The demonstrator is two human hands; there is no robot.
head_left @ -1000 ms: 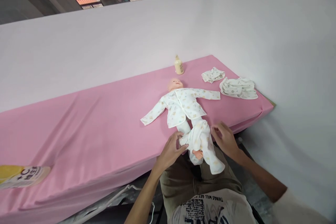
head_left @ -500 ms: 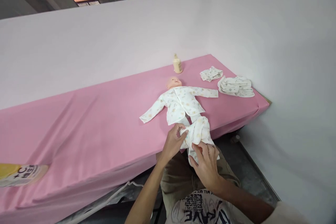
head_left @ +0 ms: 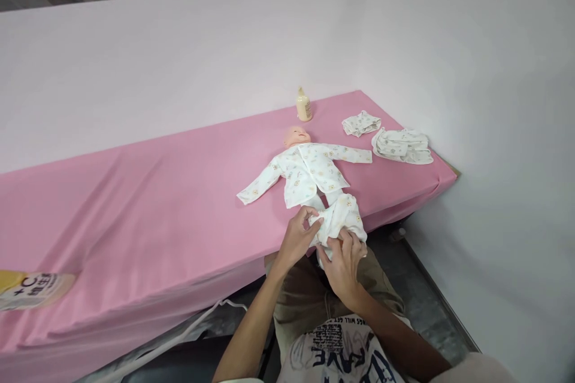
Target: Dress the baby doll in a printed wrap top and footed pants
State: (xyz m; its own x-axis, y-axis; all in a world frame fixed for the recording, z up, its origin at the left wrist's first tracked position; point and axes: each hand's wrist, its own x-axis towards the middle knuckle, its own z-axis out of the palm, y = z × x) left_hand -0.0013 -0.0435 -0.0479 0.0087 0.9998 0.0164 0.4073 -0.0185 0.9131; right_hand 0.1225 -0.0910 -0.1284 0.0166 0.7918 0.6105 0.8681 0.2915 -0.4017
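A baby doll (head_left: 296, 136) lies on its back on the pink-covered table, dressed in a white printed jacket (head_left: 308, 173) with the sleeves spread wide. White printed baby pants (head_left: 345, 213) are bunched around its lower legs at the table's front edge. My left hand (head_left: 296, 238) pinches the left side of the pants between thumb and fingers. On the lower part of the same cloth, my right hand (head_left: 345, 266) grips with bent fingers. The doll's feet are hidden by the fabric.
A pump bottle (head_left: 304, 106) stands behind the doll's head. Folded printed cloths (head_left: 360, 124) and a larger folded garment (head_left: 402, 146) lie at the right end of the pink table cover (head_left: 179, 203). A yellow and white package (head_left: 36, 290) rests at the left.
My right hand has moved up and slightly left along the pants, drawing the cloth closer together. My left hand keeps its pinch; the doll lies as before.
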